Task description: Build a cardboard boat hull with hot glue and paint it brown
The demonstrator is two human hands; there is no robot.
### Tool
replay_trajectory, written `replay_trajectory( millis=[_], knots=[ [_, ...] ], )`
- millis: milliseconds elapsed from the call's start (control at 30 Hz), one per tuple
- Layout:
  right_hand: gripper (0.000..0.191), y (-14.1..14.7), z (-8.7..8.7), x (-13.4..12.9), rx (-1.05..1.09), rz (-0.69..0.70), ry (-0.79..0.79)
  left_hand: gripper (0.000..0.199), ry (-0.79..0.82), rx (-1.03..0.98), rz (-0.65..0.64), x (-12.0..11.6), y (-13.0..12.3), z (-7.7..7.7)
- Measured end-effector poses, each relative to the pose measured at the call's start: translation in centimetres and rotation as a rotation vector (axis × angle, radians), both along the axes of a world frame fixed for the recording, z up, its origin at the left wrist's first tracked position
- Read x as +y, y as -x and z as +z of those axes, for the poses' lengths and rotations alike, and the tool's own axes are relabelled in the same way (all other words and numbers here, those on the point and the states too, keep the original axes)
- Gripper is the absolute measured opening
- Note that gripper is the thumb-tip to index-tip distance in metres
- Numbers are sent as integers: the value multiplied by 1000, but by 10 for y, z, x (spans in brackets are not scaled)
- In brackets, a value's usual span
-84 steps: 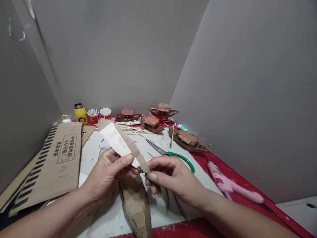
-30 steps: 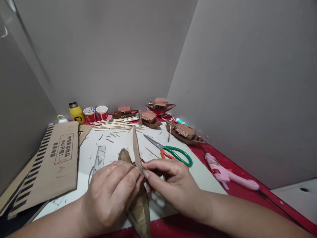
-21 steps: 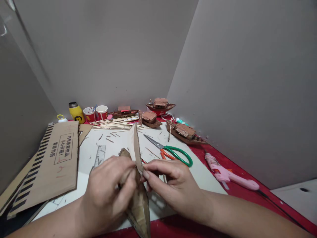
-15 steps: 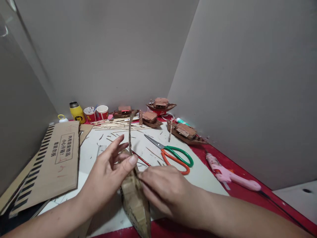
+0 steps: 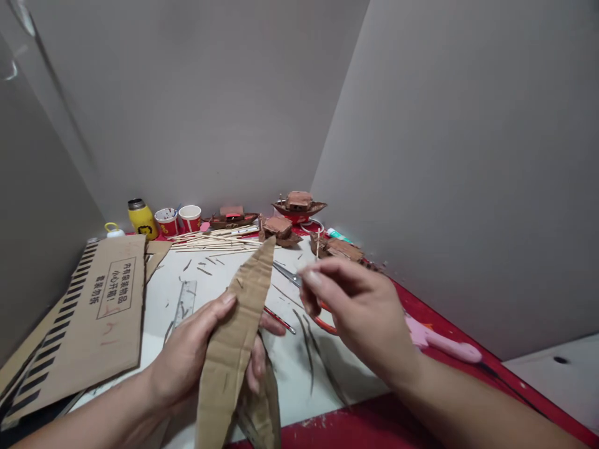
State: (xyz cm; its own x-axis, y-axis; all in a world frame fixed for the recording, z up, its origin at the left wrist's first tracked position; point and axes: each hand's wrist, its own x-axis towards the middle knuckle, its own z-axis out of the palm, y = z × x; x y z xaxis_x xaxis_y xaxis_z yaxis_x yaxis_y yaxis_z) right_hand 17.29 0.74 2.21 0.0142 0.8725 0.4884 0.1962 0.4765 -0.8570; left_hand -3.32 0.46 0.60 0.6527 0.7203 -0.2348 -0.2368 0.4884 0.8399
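Observation:
My left hand (image 5: 196, 340) grips a bent cardboard boat hull (image 5: 238, 318), its thumb on the near face and its fingers behind. The hull's pointed end is up, and a second cardboard side hangs lower, behind the fingers. Raised over the scissors (image 5: 290, 274), my right hand (image 5: 358, 312) has its fingers curled with thumb and forefinger together. Whether anything is pinched there I cannot make out. That hand hides most of the scissors' handles; the blades and part of the orange loop show. Dark thin strips (image 5: 309, 355) lie on the white board below.
Finished brown model boats (image 5: 299, 202), wooden sticks (image 5: 210, 240), paper cups (image 5: 189, 218) and a yellow bottle (image 5: 141, 218) stand along the back. Printed cardboard (image 5: 84, 349) lies left, near a clear ruler (image 5: 185, 302). A pink glue gun (image 5: 449, 346) rests on the red cloth at right.
My left hand has turned the cardboard hull so its broad side faces me. My right hand has left the hull and moved up and right, over the scissors.

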Motion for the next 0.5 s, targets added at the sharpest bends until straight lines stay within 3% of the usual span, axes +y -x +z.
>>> replay_trajectory(
  millis=[100, 233, 367, 433, 500],
  knots=[
    [25, -4, -1, 16, 210, 58, 178, 60, -33, 14, -79, -4, -4, -7],
    [16, 4, -9, 15, 185, 250, 230, 57, 0, 10, -140, -5, -8, -16],
    [17, 15, -16, 4, 182, 471, 371, 53, -30, 31, -58, -5, -10, -16],
    [19, 16, -19, 3, 171, 454, 368, 47, -29, 71, 12, -7, -11, -14],
    [20, 15, -21, 5, 152, 315, 284, 48, 36, 80, 33, -8, -11, -13]
  ],
)
